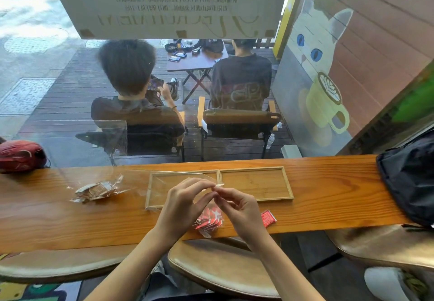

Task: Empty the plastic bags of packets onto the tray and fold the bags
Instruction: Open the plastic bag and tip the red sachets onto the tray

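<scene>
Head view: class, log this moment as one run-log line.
left hand + right hand: fingers pinching clear bag | red packets: inside, on counter | tray: bare | brown packets: bagged, left

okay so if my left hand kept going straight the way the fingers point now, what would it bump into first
Almost at once the right hand: the left hand points up and to the right, and both hands' fingertips already meet on the clear plastic bag. Beyond lies the wooden tray, though depth is unclear.
</scene>
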